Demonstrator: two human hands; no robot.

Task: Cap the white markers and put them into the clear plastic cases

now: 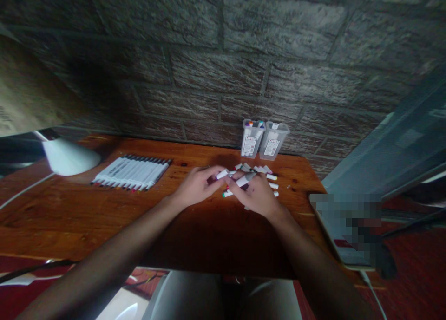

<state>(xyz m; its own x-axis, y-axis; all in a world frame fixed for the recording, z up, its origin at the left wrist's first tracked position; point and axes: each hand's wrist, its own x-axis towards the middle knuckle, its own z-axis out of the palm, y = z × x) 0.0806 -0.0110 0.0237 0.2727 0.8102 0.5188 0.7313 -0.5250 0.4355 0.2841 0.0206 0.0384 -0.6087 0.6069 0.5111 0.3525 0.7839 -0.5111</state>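
My left hand (198, 185) pinches a short white marker cap (222, 174) with a dark purple end between thumb and fingertips. Close beside it, my right hand (258, 194) is closed around a white marker (245, 179) that slants up to the right. The two hands nearly meet over the wooden table, and the fingers partly hide both pieces. Behind and under my right hand lie several loose white markers (272, 177) with coloured ends, among them one with a green end (227, 194). Some of these are covered by the hand.
To the left, a row of white markers (134, 171) lies side by side. Two clear plastic boxes (275, 143) stand against the brick wall, the left one holding markers. A white lamp (69, 157) is at the far left of the wooden table (195, 236). A blurred-out object (348, 227) sits at right.
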